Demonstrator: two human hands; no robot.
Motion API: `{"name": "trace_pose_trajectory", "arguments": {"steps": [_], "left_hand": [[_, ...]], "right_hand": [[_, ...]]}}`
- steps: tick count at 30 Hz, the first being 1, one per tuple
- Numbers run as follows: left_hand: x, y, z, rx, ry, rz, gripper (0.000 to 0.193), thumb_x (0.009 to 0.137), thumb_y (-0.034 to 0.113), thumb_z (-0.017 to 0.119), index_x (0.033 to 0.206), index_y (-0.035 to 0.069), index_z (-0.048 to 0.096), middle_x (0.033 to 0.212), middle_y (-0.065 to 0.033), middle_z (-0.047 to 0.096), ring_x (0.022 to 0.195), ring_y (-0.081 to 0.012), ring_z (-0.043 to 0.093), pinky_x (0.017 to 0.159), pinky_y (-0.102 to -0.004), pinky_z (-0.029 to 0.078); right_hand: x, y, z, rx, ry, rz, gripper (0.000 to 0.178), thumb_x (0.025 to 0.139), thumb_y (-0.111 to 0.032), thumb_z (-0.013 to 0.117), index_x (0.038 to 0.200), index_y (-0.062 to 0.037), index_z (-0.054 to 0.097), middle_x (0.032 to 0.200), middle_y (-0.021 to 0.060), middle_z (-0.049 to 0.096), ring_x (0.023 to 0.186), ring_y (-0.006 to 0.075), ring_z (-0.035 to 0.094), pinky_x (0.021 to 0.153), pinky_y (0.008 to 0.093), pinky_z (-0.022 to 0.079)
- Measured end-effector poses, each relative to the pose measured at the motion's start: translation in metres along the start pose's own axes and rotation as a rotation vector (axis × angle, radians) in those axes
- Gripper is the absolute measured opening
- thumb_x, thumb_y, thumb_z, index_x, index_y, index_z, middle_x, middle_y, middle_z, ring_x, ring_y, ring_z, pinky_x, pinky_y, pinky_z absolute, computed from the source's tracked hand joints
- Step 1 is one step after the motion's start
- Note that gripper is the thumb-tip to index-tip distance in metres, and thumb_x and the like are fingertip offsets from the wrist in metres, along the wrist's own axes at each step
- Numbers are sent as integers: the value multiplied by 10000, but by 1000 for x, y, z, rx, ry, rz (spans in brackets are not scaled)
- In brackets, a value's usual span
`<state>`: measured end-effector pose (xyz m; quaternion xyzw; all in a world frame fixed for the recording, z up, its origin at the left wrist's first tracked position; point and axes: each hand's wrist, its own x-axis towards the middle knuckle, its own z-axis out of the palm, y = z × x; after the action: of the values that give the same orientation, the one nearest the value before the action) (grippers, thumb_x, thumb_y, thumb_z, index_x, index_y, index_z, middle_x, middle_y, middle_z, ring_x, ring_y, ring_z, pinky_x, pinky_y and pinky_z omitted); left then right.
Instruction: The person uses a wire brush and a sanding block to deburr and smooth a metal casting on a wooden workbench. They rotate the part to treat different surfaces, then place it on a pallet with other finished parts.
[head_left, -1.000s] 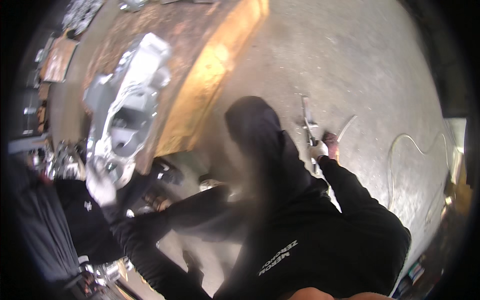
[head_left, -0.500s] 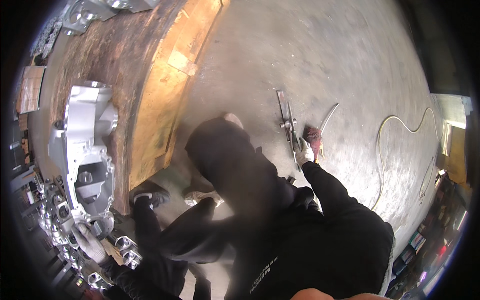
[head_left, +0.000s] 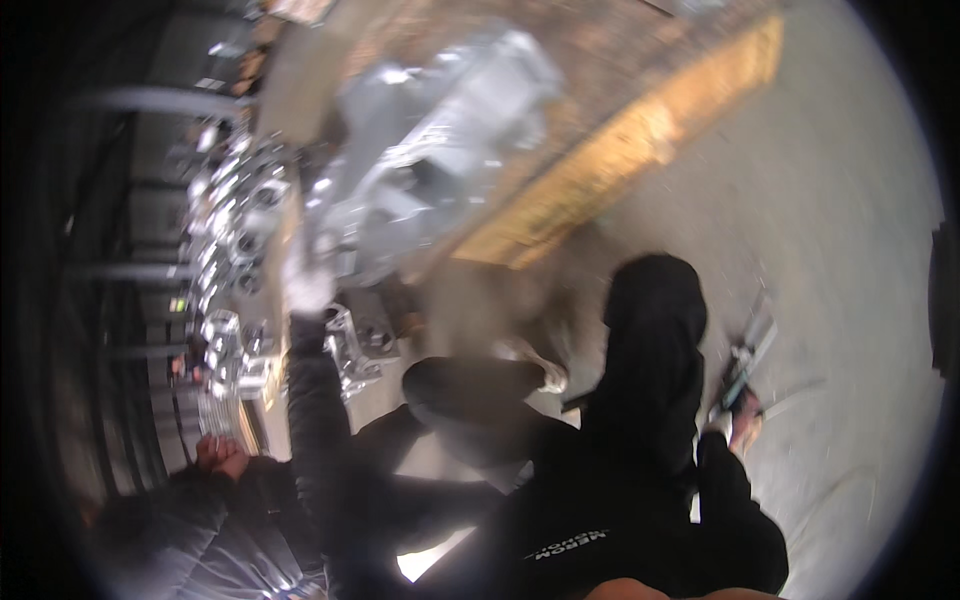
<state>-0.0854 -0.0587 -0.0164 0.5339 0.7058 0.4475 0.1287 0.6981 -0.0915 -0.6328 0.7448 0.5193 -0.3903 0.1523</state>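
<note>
My left hand (head_left: 308, 280), in a pale glove, is at the near end of a large silver metal casting (head_left: 425, 165). Motion smears its fingers, so their grip cannot be made out. The casting, which has open cavities, rests on a brown wooden surface (head_left: 620, 60). Out to the right, my gloved right hand (head_left: 718, 420) appears closed around a long, slim metal tool (head_left: 748, 350) with a crosspiece. A dark red, shaggy object (head_left: 746, 412) shows right beside that hand; whether the hand touches it cannot be told.
A yellow-orange wooden side (head_left: 620, 150) edges the surface. Many silver castings (head_left: 240, 240) stand at the left. Another person's hands (head_left: 222, 457) are together at the lower left, above a dark jacket. Grey floor (head_left: 840, 200) stretches along the right. My dark-clothed legs fill the lower middle.
The view has swung left, shifting the casting and wooden edge rightward and blurring them. The other person's hands have come into view. My left hand stays by the casting, my right by the tool.
</note>
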Motion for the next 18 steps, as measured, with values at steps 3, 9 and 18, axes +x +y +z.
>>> {"name": "trace_pose_trajectory", "arguments": {"steps": [3,9,18], "left_hand": [[1,21,32,394,50,40,487,1051,192,649,1497,16,563,1191,-105,746,1069,-201,693,955,-359,553],[6,48,52,719,175,49,556,999,474,656,1292,2,681,1176,-262,730,1117,-446,692,974,-497,547],[1,42,58,907,284,186,493,979,435,689,1213,3,713,1019,-255,742,954,-443,720,860,-491,580]], "right_hand": [[8,-17,-10,-50,-30,-34,663,957,-375,717,1456,18,528,1360,274,656,1238,398,666,975,495,554],[10,-56,-32,-109,-57,-125,596,989,-347,672,1437,27,552,1343,260,669,1216,384,675,982,489,547],[18,-76,-123,30,135,-377,508,1036,-305,605,1408,40,589,1318,239,688,1184,363,689,992,480,536]]}}
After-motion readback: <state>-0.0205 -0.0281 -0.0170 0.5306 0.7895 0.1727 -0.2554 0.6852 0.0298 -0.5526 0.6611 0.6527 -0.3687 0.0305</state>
